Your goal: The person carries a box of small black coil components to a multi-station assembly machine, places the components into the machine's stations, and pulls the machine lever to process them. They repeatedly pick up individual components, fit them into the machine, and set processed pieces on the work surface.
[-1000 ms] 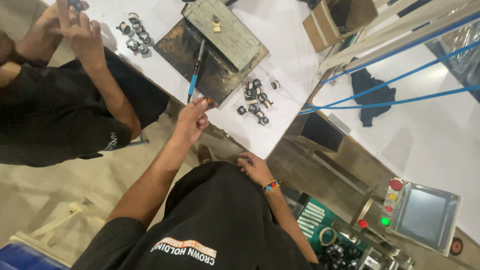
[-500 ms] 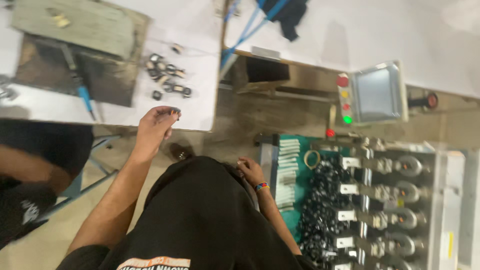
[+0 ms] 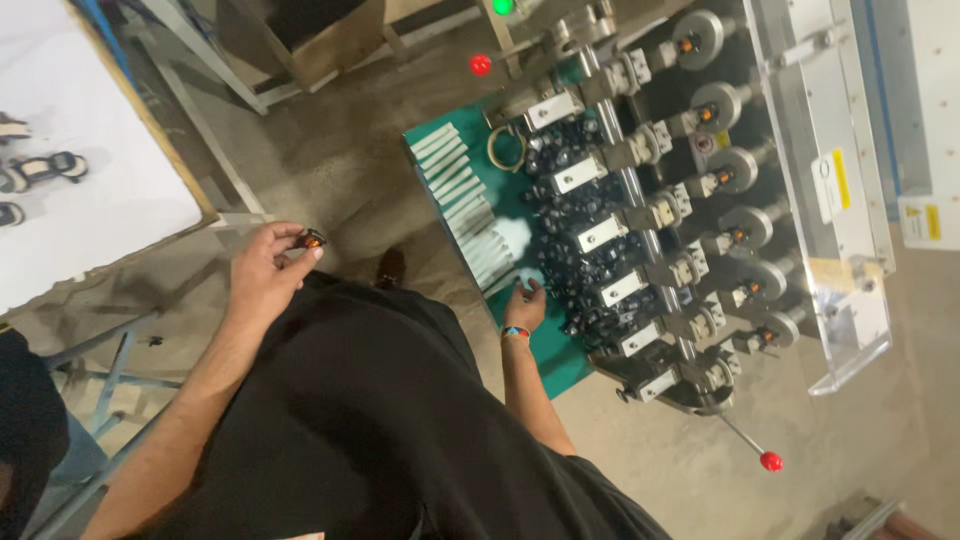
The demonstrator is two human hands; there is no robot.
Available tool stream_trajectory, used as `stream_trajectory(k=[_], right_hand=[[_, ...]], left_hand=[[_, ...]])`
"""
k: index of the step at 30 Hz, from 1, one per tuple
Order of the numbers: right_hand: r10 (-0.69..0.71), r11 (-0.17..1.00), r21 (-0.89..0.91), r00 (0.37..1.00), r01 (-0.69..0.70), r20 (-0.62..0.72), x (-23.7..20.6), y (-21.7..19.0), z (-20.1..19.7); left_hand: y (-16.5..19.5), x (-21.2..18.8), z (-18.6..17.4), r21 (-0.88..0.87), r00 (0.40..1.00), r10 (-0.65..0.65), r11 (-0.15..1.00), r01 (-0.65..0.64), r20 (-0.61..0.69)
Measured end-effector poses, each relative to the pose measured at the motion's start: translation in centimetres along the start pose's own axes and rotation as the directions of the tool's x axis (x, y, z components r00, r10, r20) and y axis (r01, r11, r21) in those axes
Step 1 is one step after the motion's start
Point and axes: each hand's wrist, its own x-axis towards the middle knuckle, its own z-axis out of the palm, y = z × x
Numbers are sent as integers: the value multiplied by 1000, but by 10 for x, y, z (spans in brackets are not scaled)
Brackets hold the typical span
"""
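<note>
- Head view, left hand (image 3: 262, 272): it is raised over the floor, just beside the corner of the white table (image 3: 100, 215). The thumb and fingertips are pressed together on a small dark coil part (image 3: 310, 239) with a copper-coloured spot. The part sticks out to the right of the fingers, toward the machine.
- Head view, right hand (image 3: 524, 304): it rests on the green tray (image 3: 555, 360), at the near edge of a heap of black parts (image 3: 570, 240). The fingers are slightly spread and point into the heap; I cannot tell if they pinch anything.
- This hand is the nearer one to the machine. The left hand is well apart from it, with the person's black shirt (image 3: 370, 420) and bare floor between.
- Around: a row of white strips (image 3: 465, 200) lies on the tray left of the heap. A line of winding spindles (image 3: 720, 215) stands behind it, under a clear guard (image 3: 825, 180). A lever with a red knob (image 3: 770, 461) sticks out at the near end.
- A few more coil parts (image 3: 45, 170) lie on the white table.
</note>
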Motion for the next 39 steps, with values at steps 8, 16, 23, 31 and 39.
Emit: stream_trajectory(k=[8, 16, 23, 31, 39], right_hand=[[-193, 981, 26, 974, 192, 122, 29, 28, -7], [-276, 960, 115, 930, 255, 242, 42, 37, 12], [-579, 767, 252, 468, 590, 668, 9, -30, 3], [-781, 366, 715, -222, 596, 584, -79, -184, 34], [-771, 332, 762, -306, 556, 558, -156, -248, 77]], left_hand=[[6, -18, 50, -14, 999, -14, 1000, 15, 50], [-1, -21, 61, 190, 988, 138, 974, -123, -70], [13, -33, 37, 167, 974, 184, 973, -161, -132], [18, -36, -7, 247, 905, 398, 902, -355, -150], [11, -53, -77, 338, 824, 532, 825, -452, -197]])
